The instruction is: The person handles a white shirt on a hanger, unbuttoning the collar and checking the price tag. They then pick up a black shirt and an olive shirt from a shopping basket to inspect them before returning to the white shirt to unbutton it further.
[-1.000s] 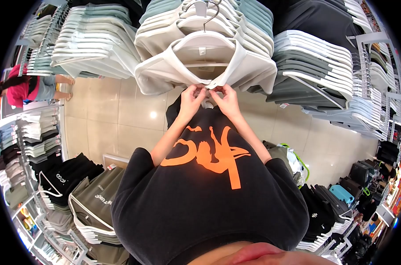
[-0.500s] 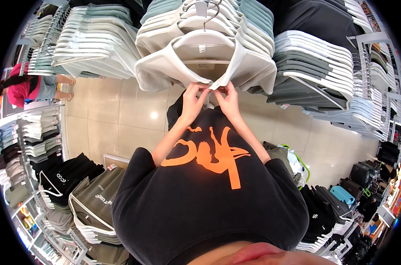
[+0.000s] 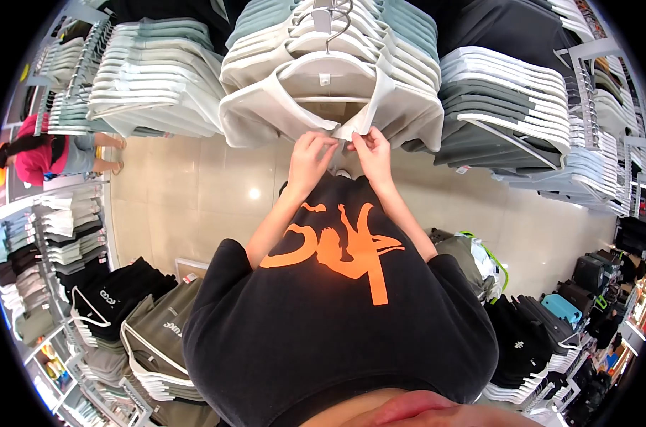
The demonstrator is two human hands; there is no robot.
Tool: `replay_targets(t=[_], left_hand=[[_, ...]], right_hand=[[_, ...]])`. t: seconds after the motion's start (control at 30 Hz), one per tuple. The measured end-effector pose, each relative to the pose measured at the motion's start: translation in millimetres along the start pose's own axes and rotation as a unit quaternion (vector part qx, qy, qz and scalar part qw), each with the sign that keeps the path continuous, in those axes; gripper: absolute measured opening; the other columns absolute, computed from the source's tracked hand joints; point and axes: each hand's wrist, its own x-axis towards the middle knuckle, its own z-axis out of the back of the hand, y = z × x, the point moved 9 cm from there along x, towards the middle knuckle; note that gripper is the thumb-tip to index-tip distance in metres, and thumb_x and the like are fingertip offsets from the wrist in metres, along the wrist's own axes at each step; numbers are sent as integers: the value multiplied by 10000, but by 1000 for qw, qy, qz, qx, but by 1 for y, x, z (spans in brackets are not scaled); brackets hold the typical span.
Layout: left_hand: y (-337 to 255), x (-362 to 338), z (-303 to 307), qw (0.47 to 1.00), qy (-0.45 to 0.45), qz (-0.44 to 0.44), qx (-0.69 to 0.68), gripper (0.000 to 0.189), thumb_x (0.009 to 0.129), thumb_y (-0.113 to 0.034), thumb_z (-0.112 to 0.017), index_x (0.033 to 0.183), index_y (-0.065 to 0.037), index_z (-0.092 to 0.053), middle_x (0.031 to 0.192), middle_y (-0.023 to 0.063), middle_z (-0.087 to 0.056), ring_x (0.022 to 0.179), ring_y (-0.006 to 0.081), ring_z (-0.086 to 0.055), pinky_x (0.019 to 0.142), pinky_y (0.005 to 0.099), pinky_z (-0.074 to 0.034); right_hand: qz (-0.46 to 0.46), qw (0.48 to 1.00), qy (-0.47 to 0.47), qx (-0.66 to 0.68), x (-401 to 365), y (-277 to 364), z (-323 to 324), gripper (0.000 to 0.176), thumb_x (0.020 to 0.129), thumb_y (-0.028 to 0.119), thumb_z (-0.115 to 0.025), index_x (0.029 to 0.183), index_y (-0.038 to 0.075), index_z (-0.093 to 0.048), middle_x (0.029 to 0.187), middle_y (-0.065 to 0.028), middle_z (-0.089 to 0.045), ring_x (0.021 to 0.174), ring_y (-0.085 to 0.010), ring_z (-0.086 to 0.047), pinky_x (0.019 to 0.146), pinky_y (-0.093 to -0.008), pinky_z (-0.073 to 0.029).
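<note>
A white polo shirt [image 3: 266,107] hangs on a white hanger [image 3: 328,65] at the front of a rack, straight ahead of me. My left hand [image 3: 310,161] pinches the left edge of its collar opening. My right hand [image 3: 371,155] pinches the right edge, fingertips nearly touching the left hand's. Both hands are closed on the fabric at the button placket, just below the collar. My black top with an orange print fills the lower middle of the view.
Rows of hung shirts surround me: pale green [image 3: 152,78] at the upper left, grey and white [image 3: 508,99] at the right, black and olive [image 3: 152,327] at the lower left. A person in a pink top [image 3: 41,153] stands far left. Bags [image 3: 472,256] lie on the tiled floor.
Both hands have shifted slightly upward along the shirt's placket, still pinching it. The view has tilted a little; the shirt stays on the rack.
</note>
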Motion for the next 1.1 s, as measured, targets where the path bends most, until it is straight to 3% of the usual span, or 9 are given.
replay_targets(t=[0.1, 0.2, 0.23, 0.37, 0.47, 0.67, 0.77, 0.97, 1.1], left_hand=[[-24, 12, 18, 994, 8, -89, 63, 159, 677, -59, -663, 816, -102, -600, 868, 28, -572, 876, 220, -559, 760, 345, -426], [-50, 36, 35, 962, -13, -205, 180, 168, 687, -112, -651, 845, -135, -597, 911, -4, -572, 955, 205, -546, 829, 364, -396], [-44, 39, 30, 953, 35, -216, 212, 198, 717, -172, -629, 908, -147, -587, 990, -20, -559, 1063, 197, -497, 938, 416, -329], [-38, 55, 18, 909, 133, -232, 319, 314, 688, -208, -658, 983, -176, -554, 1080, -49, -522, 1169, 178, -414, 1044, 498, -190], [-31, 61, 12, 863, 175, -257, 398, 228, 691, -214, -631, 897, -153, -554, 967, -32, -545, 1107, 170, -463, 1044, 512, -190], [-27, 61, -2, 846, 295, -241, 373, 95, 697, -183, -610, 749, -119, -563, 712, -12, -544, 928, 149, -538, 1045, 538, -187], [-39, 66, 8, 877, 279, -213, 330, 119, 690, -206, -629, 728, -108, -573, 693, -10, -547, 914, 150, -540, 1055, 524, -180], [-47, 67, 16, 891, 253, -218, 307, 194, 681, -244, -646, 658, -77, -550, 622, 19, -512, 793, 169, -535, 1069, 518, -147], [-43, 67, 18, 880, 290, -193, 322, 169, 700, -222, -638, 680, -76, -553, 635, 21, -520, 790, 159, -544, 1074, 489, -158]], right_hand=[[-4, 998, -34, 47, 1, 6, 2, 65, 829, 45, -546, 839, -14, -521, 803, -68, -596, 705, -89, -571, 642, -228, -467], [-70, 991, -57, 97, -1, -12, 11, 66, 823, 45, -550, 855, -2, -519, 814, -74, -602, 716, -124, -589, 693, -261, -473], [-87, 987, -57, 125, -3, -19, 13, 77, 820, 46, -553, 869, -2, -518, 823, -80, -605, 718, -135, -593, 709, -270, -472], [-117, 975, -55, 183, 1, -25, 12, 129, 815, 48, -560, 924, -6, -518, 851, -98, -614, 726, -166, -604, 747, -287, -470], [-120, 974, -38, 189, 1, -22, 10, 153, 815, 44, -558, 952, -12, -519, 857, -101, -615, 733, -171, -607, 755, -285, -468], [-128, 981, -16, 148, 0, -19, 13, 165, 822, 57, -556, 966, -16, -520, 852, -99, -621, 763, -179, -619, 762, -284, -461], [-121, 986, -12, 115, 0, -11, 13, 158, 827, 60, -555, 960, -17, -521, 841, -98, -626, 763, -180, -626, 757, -276, -460], [-100, 992, -1, 83, 4, -11, 14, 139, 826, 37, -550, 942, -38, -539, 820, -105, -627, 733, -172, -629, 759, -274, -455], [-102, 991, 10, 83, 4, -11, 11, 143, 826, 34, -548, 944, -46, -544, 827, -105, -627, 732, -169, -628, 756, -271, -456]])
